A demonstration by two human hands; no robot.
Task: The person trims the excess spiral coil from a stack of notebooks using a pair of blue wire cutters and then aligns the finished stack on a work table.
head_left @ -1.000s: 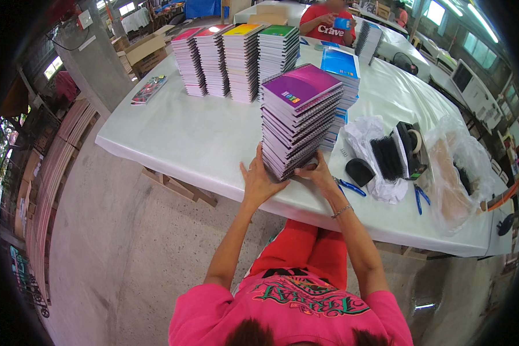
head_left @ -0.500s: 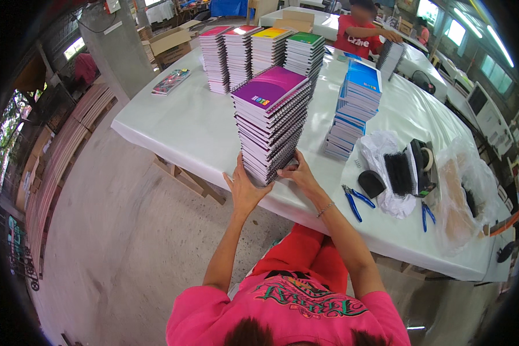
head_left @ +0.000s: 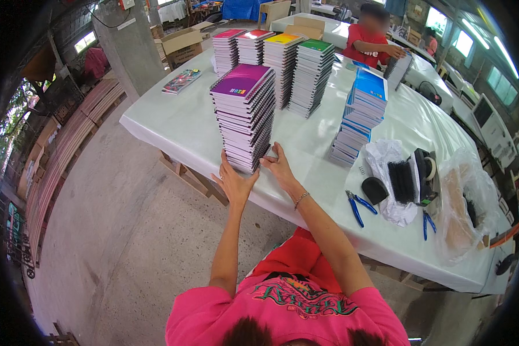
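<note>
A tall stack of purple spiral-bound notebooks [head_left: 242, 124] stands near the table's front edge, its layers turned in alternating directions. Around its base, my left hand [head_left: 235, 183] has its fingers along the left side and its thumb at the front. My right hand [head_left: 279, 168] presses at the lower right corner, fingers bent and partly raised. Behind stand a green-topped notebook stack [head_left: 311, 81], a yellow-topped one [head_left: 281, 66], a red one [head_left: 251, 49] and a pinkish-red one [head_left: 226, 52]. Right of my hands is a leaning stack of blue notebooks [head_left: 357, 118].
On the white-covered table [head_left: 305, 190] lie blue-handled cutters [head_left: 357, 207], smaller blue pliers [head_left: 427, 224], black wire coils [head_left: 402, 181] on white wrapping and a clear plastic bag [head_left: 467, 202]. A booklet [head_left: 181, 81] lies far left. Across, a person in red [head_left: 368, 43] handles grey notebooks [head_left: 398, 70].
The purple stack has shifted left along the table edge with both my hands at its base, and more of the green stack shows. The view has turned slightly.
</note>
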